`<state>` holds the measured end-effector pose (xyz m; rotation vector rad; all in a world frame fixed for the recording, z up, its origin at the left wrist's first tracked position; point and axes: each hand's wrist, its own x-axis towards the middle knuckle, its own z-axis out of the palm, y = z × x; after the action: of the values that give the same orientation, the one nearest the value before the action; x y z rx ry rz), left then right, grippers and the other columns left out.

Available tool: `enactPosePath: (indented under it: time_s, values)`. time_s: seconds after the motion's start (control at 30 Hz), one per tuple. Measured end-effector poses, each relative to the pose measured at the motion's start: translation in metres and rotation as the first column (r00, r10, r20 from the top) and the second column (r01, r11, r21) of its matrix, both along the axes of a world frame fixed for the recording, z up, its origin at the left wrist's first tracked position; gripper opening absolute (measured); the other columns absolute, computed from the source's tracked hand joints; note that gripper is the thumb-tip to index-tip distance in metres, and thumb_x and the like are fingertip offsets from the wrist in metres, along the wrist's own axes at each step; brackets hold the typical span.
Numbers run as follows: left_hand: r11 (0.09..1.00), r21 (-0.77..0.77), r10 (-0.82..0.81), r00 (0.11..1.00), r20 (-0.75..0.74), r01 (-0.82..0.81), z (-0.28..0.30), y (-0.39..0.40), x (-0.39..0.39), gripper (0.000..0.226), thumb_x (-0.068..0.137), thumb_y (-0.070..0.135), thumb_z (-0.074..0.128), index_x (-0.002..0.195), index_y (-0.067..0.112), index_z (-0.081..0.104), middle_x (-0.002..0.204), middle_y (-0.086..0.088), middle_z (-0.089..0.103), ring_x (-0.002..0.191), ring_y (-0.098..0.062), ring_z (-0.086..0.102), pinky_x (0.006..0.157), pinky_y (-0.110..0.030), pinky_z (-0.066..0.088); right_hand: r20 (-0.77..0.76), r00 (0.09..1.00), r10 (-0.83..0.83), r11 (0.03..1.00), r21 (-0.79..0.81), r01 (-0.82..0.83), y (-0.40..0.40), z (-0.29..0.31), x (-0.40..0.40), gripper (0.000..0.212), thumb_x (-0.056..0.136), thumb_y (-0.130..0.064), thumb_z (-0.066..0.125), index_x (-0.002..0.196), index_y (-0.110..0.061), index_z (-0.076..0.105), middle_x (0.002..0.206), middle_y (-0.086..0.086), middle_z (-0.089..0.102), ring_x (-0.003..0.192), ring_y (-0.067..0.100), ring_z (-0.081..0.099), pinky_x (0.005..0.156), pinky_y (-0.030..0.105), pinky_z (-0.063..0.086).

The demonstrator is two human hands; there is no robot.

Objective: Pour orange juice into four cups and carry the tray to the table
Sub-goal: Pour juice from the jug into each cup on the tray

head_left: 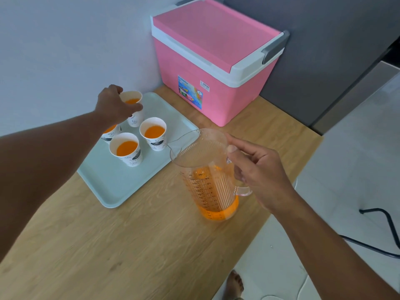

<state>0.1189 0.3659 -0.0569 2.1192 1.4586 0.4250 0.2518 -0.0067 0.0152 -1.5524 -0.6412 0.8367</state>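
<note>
Several white paper cups filled with orange juice stand on a pale green tray (112, 187) on the wooden counter. My left hand (116, 105) grips the far cup (133, 99) at its rim. Two cups stand in front, one at the middle (126, 148) and one to its right (153, 133); another cup (110, 132) is partly hidden under my left arm. A clear plastic jug (207, 174) with a little orange juice at its bottom stands upright on the counter right of the tray. My right hand (255, 169) is curled around the jug's handle.
A pink cooler box (212, 68) with a white rim stands at the back of the counter (129, 245), against a grey wall. The counter's right edge drops to a light floor, where a black cable (385, 224) and a bare foot (234, 282) show.
</note>
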Motion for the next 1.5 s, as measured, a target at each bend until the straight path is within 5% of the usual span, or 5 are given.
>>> enactPosePath:
  time_s: [0.37, 0.63, 0.77, 1.1, 1.5]
  values:
    - [0.994, 0.053, -0.091, 0.990, -0.104, 0.097, -0.017, -0.002, 0.000, 0.085, 0.073, 0.051, 0.084, 0.141, 0.011, 0.052, 0.133, -0.015, 0.055, 0.121, -0.034, 0.056, 0.097, -0.047, 0.048, -0.020, 1.000, -0.023, 1.000, -0.013, 0.023, -0.001, -0.009, -0.001, 0.031, 0.101, -0.019, 0.065, 0.123, -0.039, 0.071, 0.054, -0.006, 0.037, 0.061, 0.027, 0.022, 0.060, 0.044, 0.025]
    - [0.992, 0.069, -0.091, 0.985, -0.147, 0.102, -0.024, 0.000, -0.001, 0.084, 0.073, 0.053, 0.084, 0.135, 0.007, 0.051, 0.130, -0.016, 0.053, 0.111, -0.037, 0.059, 0.092, -0.049, 0.050, -0.008, 1.000, -0.012, 1.000, -0.008, 0.011, -0.005, -0.009, 0.000, 0.030, 0.099, -0.023, 0.067, 0.123, -0.040, 0.071, 0.057, 0.003, 0.039, 0.062, 0.031, 0.026, 0.062, 0.043, 0.034]
    - [0.988, 0.084, -0.111, 0.979, -0.172, 0.127, -0.026, -0.001, -0.002, 0.087, 0.078, 0.052, 0.082, 0.141, 0.007, 0.043, 0.137, -0.018, 0.045, 0.120, -0.039, 0.054, 0.099, -0.052, 0.047, 0.007, 1.000, -0.007, 1.000, -0.015, 0.007, -0.006, -0.011, -0.001, 0.032, 0.099, -0.025, 0.067, 0.127, -0.038, 0.070, 0.055, 0.001, 0.036, 0.057, 0.017, 0.030, 0.056, 0.037, 0.034]
    - [0.982, 0.079, -0.152, 0.962, -0.226, 0.173, -0.022, 0.004, -0.010, 0.102, 0.070, 0.057, 0.086, 0.146, 0.008, 0.039, 0.141, -0.017, 0.042, 0.132, -0.038, 0.044, 0.104, -0.056, 0.044, -0.001, 1.000, -0.023, 1.000, -0.010, 0.023, -0.009, -0.006, -0.005, 0.031, 0.100, -0.020, 0.066, 0.124, -0.039, 0.071, 0.059, 0.008, 0.037, 0.064, 0.028, 0.030, 0.055, 0.032, 0.037]
    - [0.968, 0.252, -0.033, 0.985, 0.169, -0.011, 0.048, -0.091, -0.088, 0.060, 0.089, 0.035, 0.076, 0.138, 0.013, 0.051, 0.134, -0.007, 0.058, 0.113, -0.016, 0.067, 0.093, -0.026, 0.043, -0.004, 1.000, -0.031, 0.999, 0.031, 0.031, -0.021, -0.004, -0.006, 0.031, 0.100, -0.023, 0.067, 0.126, -0.039, 0.071, 0.065, 0.010, 0.043, 0.065, 0.028, 0.031, 0.059, 0.038, 0.036]
